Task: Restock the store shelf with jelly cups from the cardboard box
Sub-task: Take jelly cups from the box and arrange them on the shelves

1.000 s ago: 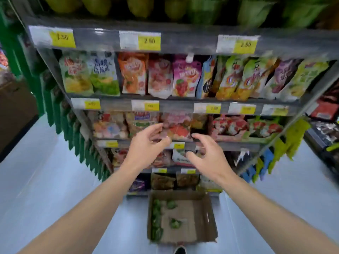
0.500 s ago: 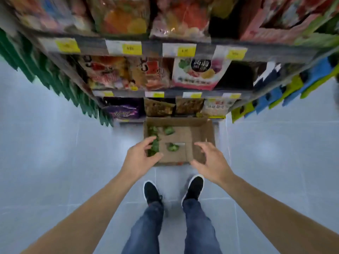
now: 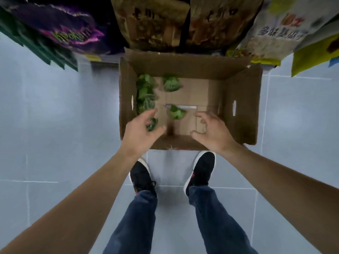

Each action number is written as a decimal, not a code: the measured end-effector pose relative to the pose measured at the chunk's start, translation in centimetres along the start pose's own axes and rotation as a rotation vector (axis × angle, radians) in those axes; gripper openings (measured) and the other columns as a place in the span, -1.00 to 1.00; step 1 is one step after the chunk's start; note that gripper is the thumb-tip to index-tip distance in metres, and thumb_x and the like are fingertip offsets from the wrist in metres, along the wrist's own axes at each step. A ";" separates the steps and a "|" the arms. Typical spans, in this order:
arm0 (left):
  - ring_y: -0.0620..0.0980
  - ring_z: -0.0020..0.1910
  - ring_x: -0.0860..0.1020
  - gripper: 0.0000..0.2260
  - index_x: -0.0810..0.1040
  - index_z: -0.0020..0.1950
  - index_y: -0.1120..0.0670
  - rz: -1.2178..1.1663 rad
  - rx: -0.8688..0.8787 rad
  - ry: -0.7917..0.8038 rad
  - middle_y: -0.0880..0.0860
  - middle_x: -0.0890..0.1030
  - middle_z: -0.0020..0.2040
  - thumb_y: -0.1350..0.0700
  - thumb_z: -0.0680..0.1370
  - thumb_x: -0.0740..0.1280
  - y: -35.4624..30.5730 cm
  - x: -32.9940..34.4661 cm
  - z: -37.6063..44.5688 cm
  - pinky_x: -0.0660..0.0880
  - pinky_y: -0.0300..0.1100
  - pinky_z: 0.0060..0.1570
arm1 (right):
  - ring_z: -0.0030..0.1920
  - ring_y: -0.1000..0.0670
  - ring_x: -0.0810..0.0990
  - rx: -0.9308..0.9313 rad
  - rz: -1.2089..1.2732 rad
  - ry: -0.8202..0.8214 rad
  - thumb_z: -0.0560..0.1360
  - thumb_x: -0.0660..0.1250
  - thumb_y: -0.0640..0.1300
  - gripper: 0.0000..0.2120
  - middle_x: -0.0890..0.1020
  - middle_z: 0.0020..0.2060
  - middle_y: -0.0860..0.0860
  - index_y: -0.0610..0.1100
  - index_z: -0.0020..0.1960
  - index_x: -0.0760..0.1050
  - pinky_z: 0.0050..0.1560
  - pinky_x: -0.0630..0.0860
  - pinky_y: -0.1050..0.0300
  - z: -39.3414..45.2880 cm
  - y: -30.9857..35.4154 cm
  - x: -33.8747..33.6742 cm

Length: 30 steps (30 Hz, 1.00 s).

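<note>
Cardboard box (image 3: 240, 99) on floor at shelf base, green jelly cups (image 3: 145, 92) mostly along its left wall. Left hand (image 3: 141, 132) above nearest left cup, fingers loosely spread, holding nothing. Right hand (image 3: 212, 131) over bare box floor, also empty, fingers loosely curled; one cup (image 3: 176, 111) lies between the hands.

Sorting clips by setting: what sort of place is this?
Likely a shop aisle: packaged snack bags hang over a tiled floor, and an open cardboard box of green jelly cups sits below them.
</note>
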<state>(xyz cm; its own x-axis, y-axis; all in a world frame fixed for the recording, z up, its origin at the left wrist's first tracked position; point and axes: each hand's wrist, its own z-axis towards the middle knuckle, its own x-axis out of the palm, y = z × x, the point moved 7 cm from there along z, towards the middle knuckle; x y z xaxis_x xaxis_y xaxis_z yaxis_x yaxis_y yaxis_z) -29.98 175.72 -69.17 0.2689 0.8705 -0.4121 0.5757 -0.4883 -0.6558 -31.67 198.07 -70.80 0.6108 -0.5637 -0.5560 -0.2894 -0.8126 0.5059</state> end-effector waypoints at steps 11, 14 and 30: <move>-0.20 0.22 0.54 -0.50 0.45 0.45 0.01 -0.102 -0.024 -0.024 -0.11 0.54 0.32 0.07 0.52 0.46 9.3 6.5 13.2 0.49 -0.25 0.24 | 0.34 -0.09 0.42 -0.047 -0.132 0.024 0.42 0.50 -0.01 -0.33 0.45 0.33 -0.05 -0.04 0.46 0.34 0.29 0.36 0.10 17.8 -7.5 11.6; -0.21 0.18 0.55 -0.52 0.47 0.43 0.01 -0.143 -0.039 -0.014 -0.09 0.55 0.30 0.07 0.52 0.46 10.3 7.6 15.2 0.48 -0.31 0.18 | 0.32 -0.11 0.42 -0.078 -0.166 0.047 0.39 0.52 0.01 -0.30 0.46 0.32 -0.05 -0.03 0.45 0.34 0.29 0.37 0.05 19.8 -8.7 13.2; 0.09 0.19 0.63 -0.47 0.48 0.40 0.12 -0.783 -0.166 0.210 0.12 0.64 0.22 0.06 0.44 0.42 5.1 12.7 14.1 0.59 0.01 0.15 | 0.37 -0.05 0.45 -0.586 -0.116 -0.327 0.37 0.49 -0.07 -0.35 0.51 0.33 -0.10 -0.22 0.41 0.43 0.44 0.34 0.09 12.3 -5.5 4.8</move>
<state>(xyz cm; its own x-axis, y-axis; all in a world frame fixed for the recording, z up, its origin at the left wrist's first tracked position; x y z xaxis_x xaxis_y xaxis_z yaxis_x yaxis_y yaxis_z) -34.53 183.43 -86.69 -0.1284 0.9564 0.2623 0.7585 0.2651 -0.5954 -36.25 198.03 -84.36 0.3327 -0.5685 -0.7524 0.2677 -0.7082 0.6534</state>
